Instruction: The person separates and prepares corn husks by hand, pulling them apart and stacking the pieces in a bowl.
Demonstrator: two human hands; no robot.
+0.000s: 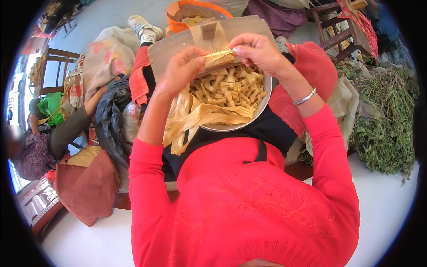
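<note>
A narrow yellow strip, apparently dried tofu skin [218, 56], stretches between my two hands above a wooden board [173, 45]. My left hand [186, 63] pinches its wider end between thumb and fingers. The tapered end is held by the fingertips of my right hand [255, 51]. Below them, a round metal basin [268, 96] on my lap holds many small knotted yellow pieces [230, 88]. Long loose strips [200, 116] lie over the basin's near left side and hang past its rim. A wooden block [208, 30] stands on the board.
An orange bag [171, 16] stands beyond the board. Left are a black plastic bag [111, 113], a reddish-brown cloth [85, 187] and another person [63, 140], reaching toward a pale cloth sack [108, 56]. Right are a wooden chair [337, 33] and a heap of green plants [383, 123].
</note>
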